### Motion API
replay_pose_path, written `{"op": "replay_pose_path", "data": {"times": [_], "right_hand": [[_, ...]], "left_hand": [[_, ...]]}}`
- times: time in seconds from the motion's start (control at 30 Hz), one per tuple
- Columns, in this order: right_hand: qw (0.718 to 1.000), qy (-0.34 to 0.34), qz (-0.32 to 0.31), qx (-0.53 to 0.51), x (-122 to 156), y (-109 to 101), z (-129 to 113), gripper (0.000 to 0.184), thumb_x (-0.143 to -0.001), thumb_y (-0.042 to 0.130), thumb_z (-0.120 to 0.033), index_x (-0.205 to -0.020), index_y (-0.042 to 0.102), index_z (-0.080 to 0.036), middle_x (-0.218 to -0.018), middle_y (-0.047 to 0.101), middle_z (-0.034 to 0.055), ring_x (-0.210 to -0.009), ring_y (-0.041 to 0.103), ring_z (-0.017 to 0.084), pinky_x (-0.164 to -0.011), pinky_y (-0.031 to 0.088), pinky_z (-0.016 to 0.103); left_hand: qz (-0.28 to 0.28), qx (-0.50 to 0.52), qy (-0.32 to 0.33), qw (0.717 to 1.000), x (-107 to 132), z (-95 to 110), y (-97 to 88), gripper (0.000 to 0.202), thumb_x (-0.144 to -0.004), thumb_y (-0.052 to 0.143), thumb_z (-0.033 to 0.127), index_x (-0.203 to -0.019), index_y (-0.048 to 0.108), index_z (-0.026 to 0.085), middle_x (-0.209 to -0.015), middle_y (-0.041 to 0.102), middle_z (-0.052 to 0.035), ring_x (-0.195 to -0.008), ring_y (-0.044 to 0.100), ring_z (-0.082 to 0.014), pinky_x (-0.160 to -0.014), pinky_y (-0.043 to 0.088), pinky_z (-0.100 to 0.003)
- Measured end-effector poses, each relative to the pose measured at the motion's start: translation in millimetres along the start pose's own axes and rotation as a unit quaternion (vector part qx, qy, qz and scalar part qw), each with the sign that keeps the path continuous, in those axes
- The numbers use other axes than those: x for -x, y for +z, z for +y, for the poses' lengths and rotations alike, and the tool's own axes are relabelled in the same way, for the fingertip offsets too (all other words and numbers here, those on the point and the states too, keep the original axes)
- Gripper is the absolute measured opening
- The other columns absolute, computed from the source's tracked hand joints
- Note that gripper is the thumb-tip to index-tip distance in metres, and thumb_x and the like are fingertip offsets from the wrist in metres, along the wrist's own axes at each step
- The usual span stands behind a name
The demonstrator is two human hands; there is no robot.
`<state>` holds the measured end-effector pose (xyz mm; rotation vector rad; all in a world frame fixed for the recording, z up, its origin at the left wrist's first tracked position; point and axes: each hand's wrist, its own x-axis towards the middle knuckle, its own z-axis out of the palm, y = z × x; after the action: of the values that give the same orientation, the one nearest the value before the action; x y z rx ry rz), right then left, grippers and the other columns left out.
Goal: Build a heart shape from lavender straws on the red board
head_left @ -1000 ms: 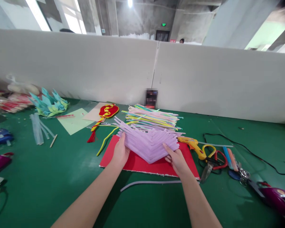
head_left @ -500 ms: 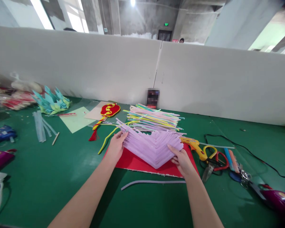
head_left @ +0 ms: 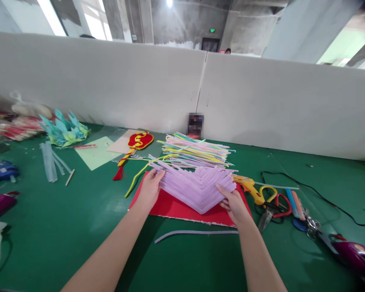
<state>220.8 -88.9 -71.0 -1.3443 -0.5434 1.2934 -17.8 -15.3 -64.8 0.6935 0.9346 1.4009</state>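
Observation:
A V-shaped panel of lilac strips [head_left: 197, 188], laid side by side like pipe cleaners or straws, hangs over a red board [head_left: 182, 211]. My left hand [head_left: 152, 187] grips its left end, thumb on top. At the right end my right hand [head_left: 232, 202] pinches it, the other fingers bent underneath. Loose strip ends stick out at both upper sides. Behind the panel lies a pile of strips [head_left: 197, 150] in pink, yellow, teal and white. One single lilac strip [head_left: 197, 232] rests on the table in front of the board.
To the right lie a yellow glue gun [head_left: 251, 188], scissors [head_left: 280, 205] and a black cable [head_left: 316, 198]. On the left are a red fan-shaped ornament [head_left: 140, 140], pale green paper [head_left: 97, 154], glue sticks [head_left: 49, 162] and a teal paper piece [head_left: 65, 129]. A white partition [head_left: 109, 81] stands behind.
The lilac panel has tilted slightly, its right end a little further right and its lower tip slightly higher. Both hands keep their hold.

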Motion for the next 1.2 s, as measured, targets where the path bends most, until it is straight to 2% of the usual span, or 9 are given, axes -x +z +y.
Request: {"op": "replay_pose_path", "data": {"times": [0.23, 0.33, 0.5, 0.73, 0.83, 0.97, 1.1, 1.17, 1.2], "right_hand": [[1.0, -0.001, 0.001, 0.0, 1, 2, 0, 0.041, -0.051, 0.084, -0.035, -0.073, 0.054, -0.017, -0.05, 0.043, -0.0095, -0.038, 0.029, 0.001, -0.033, 0.02, 0.014], [1.0, 0.002, -0.013, 0.005, 3, 4, 0, 0.042, -0.05, 0.084, -0.034, -0.073, 0.054, -0.017, -0.049, 0.041, -0.0103, -0.038, 0.027, 0.0, -0.034, 0.019, 0.013], [0.999, 0.029, 0.004, 0.035, 7, 8, -1, 0.044, -0.05, 0.084, -0.037, -0.081, 0.059, -0.017, -0.058, 0.054, -0.0056, -0.044, 0.041, 0.003, -0.037, 0.025, 0.013], [0.998, 0.035, 0.019, 0.049, 9, 10, -5, 0.044, -0.05, 0.083, -0.038, -0.082, 0.06, -0.019, -0.061, 0.057, -0.004, -0.047, 0.047, 0.005, -0.039, 0.029, 0.015], [0.998, 0.029, 0.023, 0.051, 9, 10, -6, 0.041, -0.052, 0.082, -0.039, -0.08, 0.06, -0.019, -0.056, 0.053, -0.0052, -0.044, 0.044, 0.005, -0.039, 0.031, 0.016], [0.999, 0.007, 0.026, 0.032, 8, 12, -3, 0.041, -0.052, 0.081, -0.042, -0.076, 0.057, -0.019, -0.055, 0.05, -0.0058, -0.043, 0.041, 0.005, -0.036, 0.029, 0.017], [0.999, -0.016, -0.001, 0.031, 7, 11, 2, 0.041, -0.053, 0.08, -0.045, -0.069, 0.052, -0.019, -0.047, 0.039, -0.0093, -0.039, 0.031, 0.004, -0.034, 0.024, 0.017], [0.998, -0.033, -0.002, 0.062, 5, 5, 0, 0.042, -0.06, 0.073, -0.054, -0.064, 0.05, -0.019, -0.042, 0.031, -0.0107, -0.037, 0.026, 0.005, -0.034, 0.022, 0.019], [0.995, -0.047, 0.016, 0.088, 4, 0, -2, 0.044, -0.064, 0.067, -0.06, -0.062, 0.049, -0.02, -0.041, 0.03, -0.0101, -0.036, 0.026, 0.006, -0.035, 0.022, 0.02]], "left_hand": [[0.007, 0.004, 0.003, 1.0, -2, -3, 0.3, 0.035, -0.053, 0.083, 0.032, -0.08, 0.067, 0.017, -0.072, 0.07, 0.0007, -0.068, 0.064, -0.0152, -0.069, 0.048, -0.025], [0.01, -0.005, -0.003, 1.0, -3, -5, -1.7, 0.037, -0.052, 0.084, 0.03, -0.081, 0.068, 0.015, -0.072, 0.07, -0.0016, -0.068, 0.064, -0.0159, -0.07, 0.048, -0.027], [0.029, -0.02, -0.004, 0.999, -6, -9, -7.1, 0.04, -0.05, 0.085, 0.027, -0.084, 0.07, 0.014, -0.078, 0.072, -0.0036, -0.07, 0.064, -0.0155, -0.072, 0.047, -0.027], [0.039, -0.021, 0.002, 0.999, -7, -10, -8.3, 0.042, -0.047, 0.086, 0.028, -0.083, 0.069, 0.013, -0.08, 0.072, -0.0048, -0.072, 0.065, -0.0171, -0.074, 0.047, -0.029], [0.038, -0.005, 0.002, 0.999, -5, -7, -5.3, 0.043, -0.049, 0.085, 0.03, -0.085, 0.068, 0.014, -0.079, 0.072, -0.0033, -0.072, 0.065, -0.0164, -0.073, 0.048, -0.028], [0.035, 0.021, -0.007, 0.999, -5, -3, -3.4, 0.039, -0.057, 0.08, 0.041, -0.084, 0.067, 0.016, -0.076, 0.07, -0.0016, -0.068, 0.063, -0.0143, -0.066, 0.049, -0.026], [0.034, 0.018, -0.017, 0.999, -6, -5, -3.3, 0.041, -0.049, 0.085, 0.031, -0.081, 0.067, 0.014, -0.071, 0.069, -0.0008, -0.064, 0.062, -0.0132, -0.062, 0.047, -0.024], [0.034, 0.009, -0.02, 0.999, -7, -7, -3.4, 0.044, -0.045, 0.086, 0.028, -0.082, 0.067, 0.014, -0.069, 0.068, -0.0006, -0.064, 0.062, -0.0132, -0.063, 0.047, -0.024], [0.033, 0.002, -0.023, 0.999, -7, -8, -3.5, 0.045, -0.044, 0.086, 0.028, -0.082, 0.067, 0.013, -0.07, 0.068, -0.0011, -0.064, 0.062, -0.0135, -0.064, 0.047, -0.024]]}}
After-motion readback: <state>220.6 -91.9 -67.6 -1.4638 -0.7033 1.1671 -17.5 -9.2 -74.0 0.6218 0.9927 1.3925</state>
